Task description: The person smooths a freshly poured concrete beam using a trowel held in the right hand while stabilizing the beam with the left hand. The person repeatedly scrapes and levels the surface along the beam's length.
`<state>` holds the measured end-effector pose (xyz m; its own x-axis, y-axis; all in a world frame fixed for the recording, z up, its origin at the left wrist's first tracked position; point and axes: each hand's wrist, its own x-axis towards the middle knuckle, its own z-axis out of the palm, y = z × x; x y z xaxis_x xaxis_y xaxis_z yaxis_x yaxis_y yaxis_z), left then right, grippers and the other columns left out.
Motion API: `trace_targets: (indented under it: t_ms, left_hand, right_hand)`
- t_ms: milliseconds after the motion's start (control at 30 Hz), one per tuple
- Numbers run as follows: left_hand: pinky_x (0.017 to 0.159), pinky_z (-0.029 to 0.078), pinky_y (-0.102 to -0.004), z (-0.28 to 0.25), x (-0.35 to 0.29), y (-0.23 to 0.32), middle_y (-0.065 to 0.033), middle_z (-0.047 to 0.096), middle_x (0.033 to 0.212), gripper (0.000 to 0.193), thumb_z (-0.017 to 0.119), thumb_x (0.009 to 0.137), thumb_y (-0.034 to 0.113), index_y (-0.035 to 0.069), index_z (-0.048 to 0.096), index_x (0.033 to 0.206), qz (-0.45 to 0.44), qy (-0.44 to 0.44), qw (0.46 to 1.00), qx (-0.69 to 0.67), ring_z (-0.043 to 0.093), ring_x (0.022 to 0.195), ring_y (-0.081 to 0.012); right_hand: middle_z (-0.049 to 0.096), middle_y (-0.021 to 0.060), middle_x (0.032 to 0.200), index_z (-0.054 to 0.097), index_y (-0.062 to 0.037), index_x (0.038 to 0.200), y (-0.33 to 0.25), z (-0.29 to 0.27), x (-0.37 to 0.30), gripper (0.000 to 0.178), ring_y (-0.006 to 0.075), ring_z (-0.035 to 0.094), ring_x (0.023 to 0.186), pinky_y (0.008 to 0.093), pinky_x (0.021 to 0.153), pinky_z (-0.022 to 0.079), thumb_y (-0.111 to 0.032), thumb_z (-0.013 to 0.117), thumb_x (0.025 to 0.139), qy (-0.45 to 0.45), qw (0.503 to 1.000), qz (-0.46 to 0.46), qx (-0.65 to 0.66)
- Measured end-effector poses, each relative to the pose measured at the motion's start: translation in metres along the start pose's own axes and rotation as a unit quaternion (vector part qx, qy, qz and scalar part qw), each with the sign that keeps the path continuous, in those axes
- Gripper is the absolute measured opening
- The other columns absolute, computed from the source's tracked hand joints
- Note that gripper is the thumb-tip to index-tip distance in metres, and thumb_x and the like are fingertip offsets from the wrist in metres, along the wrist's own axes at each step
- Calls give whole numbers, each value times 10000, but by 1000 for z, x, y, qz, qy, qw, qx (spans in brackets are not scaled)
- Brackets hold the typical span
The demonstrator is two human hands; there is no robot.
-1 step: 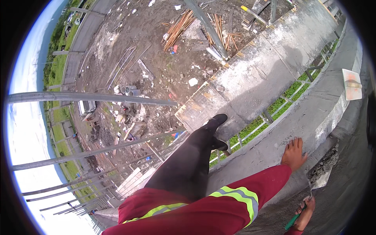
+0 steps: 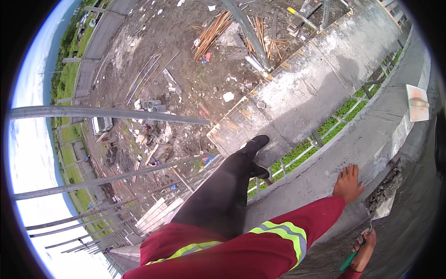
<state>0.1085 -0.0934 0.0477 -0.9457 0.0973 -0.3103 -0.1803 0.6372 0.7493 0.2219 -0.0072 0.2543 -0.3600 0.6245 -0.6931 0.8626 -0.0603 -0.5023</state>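
Note:
My left hand (image 2: 348, 183) lies flat on the grey concrete ledge (image 2: 320, 181), its fingers spread and nothing in it. Just below it in the picture, my right hand (image 2: 366, 249) is closed round the green handle of a trowel (image 2: 383, 208). Grey wet mortar (image 2: 383, 189) covers part of the blade, which sits against the ledge's inner edge beside the rough grey wall face. Farther along the ledge rests a pale plastering float (image 2: 417, 108) with a handle on its back, out of both hands' reach.
My feet are on a scaffold platform (image 2: 297, 93) of dusty boards beside the ledge, with a gap over grass between them. Metal poles (image 2: 111, 114) cross at left. Far below, the ground (image 2: 181, 69) holds a bundle of thin brown sticks (image 2: 213, 32) and debris.
The trowel and my right hand have shifted slightly up and to the right along the ledge's edge. My left hand stays in place.

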Motion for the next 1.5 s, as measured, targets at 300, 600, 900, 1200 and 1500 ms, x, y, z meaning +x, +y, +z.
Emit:
trace_targets:
  t_ms: [300, 600, 900, 1200, 1500]
  left_hand:
    - [1037, 509, -501, -1, -2, -14, -193, 577, 1352, 704, 687, 935, 498, -10, 477, 1376, 21, -17, 999, 31, 615, 1241, -415]
    - [940, 539, -571, 28, -8, 10, -212, 568, 1314, 820, 679, 878, 606, -42, 469, 1333, 15, -44, 988, 149, 677, 1120, -441]
    - [1105, 471, -493, 31, -6, 5, -315, 580, 1422, 995, 677, 870, 654, -130, 440, 1435, 36, -50, 984, 167, 601, 1301, -465]
    - [1142, 444, -447, 38, 3, -9, -350, 511, 1504, 1046, 704, 889, 581, -188, 350, 1504, 43, -67, 995, 55, 551, 1374, -449]
    - [1135, 445, -454, 32, -6, 2, -342, 541, 1479, 1007, 693, 898, 576, -178, 376, 1485, 33, -63, 993, 90, 570, 1353, -445]
  right_hand:
    - [661, 276, 906, 536, 3, 1060, -164, 206, 10, 94, 504, 571, 733, 499, 663, 467, -90, 540, 1050, -76, 849, -493, -177]
    - [512, 27, 723, 601, -38, 1112, 186, 12, -27, 115, 91, 500, 642, 304, 601, 432, -140, 570, 1069, 100, 979, -137, 116]
    - [696, 256, 888, 598, -64, 1097, 532, 198, -158, 242, 471, 683, 862, 538, 763, 522, -297, 532, 1087, 81, 990, 111, 18]
    - [719, 286, 1036, 617, -56, 1126, 567, 290, -93, 311, 514, 693, 941, 625, 824, 536, -340, 493, 1097, 16, 993, 118, -13]
    - [690, 357, 990, 474, -24, 1243, 432, 234, 45, 228, 541, 677, 953, 635, 835, 522, -176, 457, 1074, 167, 984, 61, 16]
